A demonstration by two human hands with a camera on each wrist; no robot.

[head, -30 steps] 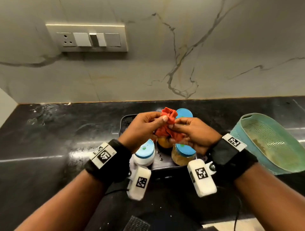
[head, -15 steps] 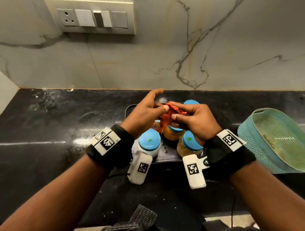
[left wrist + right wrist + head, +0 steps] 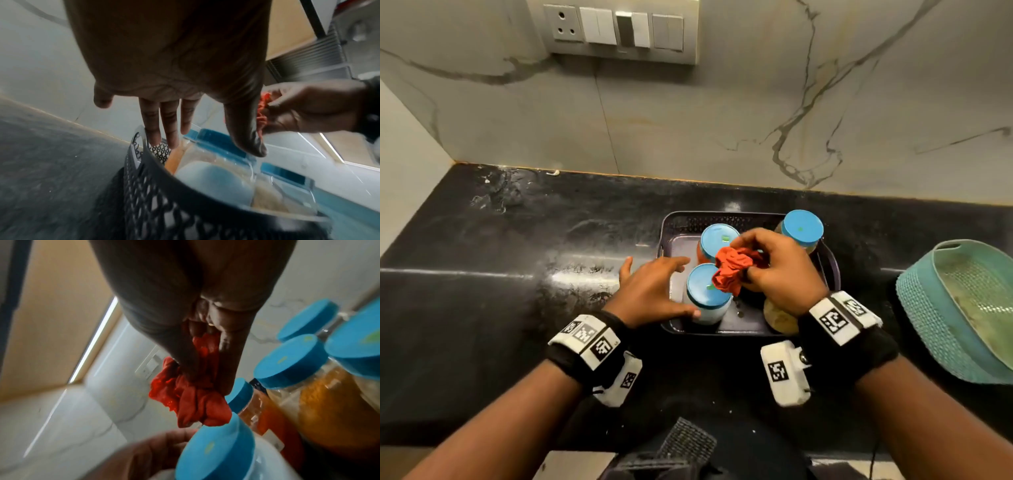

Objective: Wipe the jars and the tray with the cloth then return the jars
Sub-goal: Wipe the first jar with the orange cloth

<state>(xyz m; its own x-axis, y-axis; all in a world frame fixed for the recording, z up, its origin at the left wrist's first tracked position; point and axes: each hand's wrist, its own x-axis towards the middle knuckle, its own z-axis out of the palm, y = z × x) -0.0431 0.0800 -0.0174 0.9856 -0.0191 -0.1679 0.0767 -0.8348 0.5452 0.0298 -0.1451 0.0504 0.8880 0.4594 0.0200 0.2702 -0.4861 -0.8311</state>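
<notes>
At the upper left of the head view a switch plate point(image 3: 619, 31) sits on the veined marble wall, above a black stone counter point(image 3: 500, 274) that runs across the middle of the frame. Left of centre, the left hand point(image 3: 650, 291) reaches in with its fingers straight and spread, thumb near the side of the white-filled jar point(image 3: 707, 298) and fingertips over the tray's left edge; it grips nothing. That jar stands at the front left of the dark perforated tray point(image 3: 722, 219), which lies on the counter at centre frame. Behind it stands the red-filled jar point(image 3: 717, 240), and at the tray's back right corner the far jar point(image 3: 802, 228); all have blue lids. Just right of centre, the right hand point(image 3: 780, 274) bunches the red cloth point(image 3: 732, 269) in curled fingers, holding it over the lid of the white-filled jar; I cannot tell whether cloth and lid touch. Under that wrist a jar of pale grains point(image 3: 779, 318) is partly hidden, and the right wrist view shows an orange-filled jar point(image 3: 304, 381) there too. At the right edge a teal mesh basket point(image 3: 928, 308) rests tilted on the counter.
</notes>
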